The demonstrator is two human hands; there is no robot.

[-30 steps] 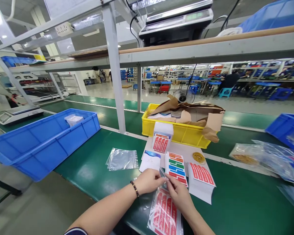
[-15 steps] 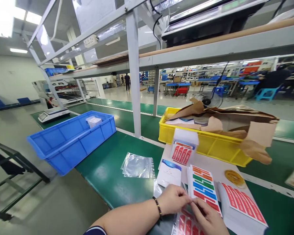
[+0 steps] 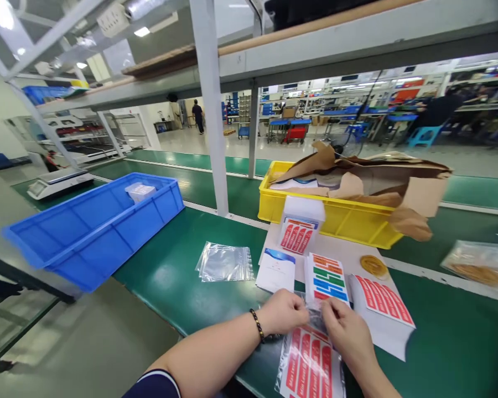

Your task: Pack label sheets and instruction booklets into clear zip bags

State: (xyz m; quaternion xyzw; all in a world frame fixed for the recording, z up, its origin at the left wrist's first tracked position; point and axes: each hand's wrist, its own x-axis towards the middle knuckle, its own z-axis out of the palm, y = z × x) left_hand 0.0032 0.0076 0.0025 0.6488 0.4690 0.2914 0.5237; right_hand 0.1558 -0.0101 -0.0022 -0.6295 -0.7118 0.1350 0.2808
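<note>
A clear zip bag [image 3: 311,362] with a sheet of red labels inside lies at the table's front edge. My left hand [image 3: 284,312], wearing a beaded bracelet, pinches the bag's upper end at the left. With fingers curled, my right hand [image 3: 351,334] grips the same end at the right. Just beyond the hands are a white booklet [image 3: 276,272] with a blue top and a stack of multicoloured label sheets [image 3: 327,276]. To the right sits a thick stack of red label sheets [image 3: 384,309]. Flat clear bags [image 3: 226,262] lie to the left.
A blue bin [image 3: 103,226] stands at the left with a small clear package [image 3: 140,191] inside. Behind the papers is a yellow bin [image 3: 357,221] holding brown paper [image 3: 423,193]. Rubber bands [image 3: 373,265] lie at the right. A metal post [image 3: 211,110] rises behind the table.
The camera view has shifted, so more of the bag with red labels shows. My hands have moved apart along the bag's upper end.
</note>
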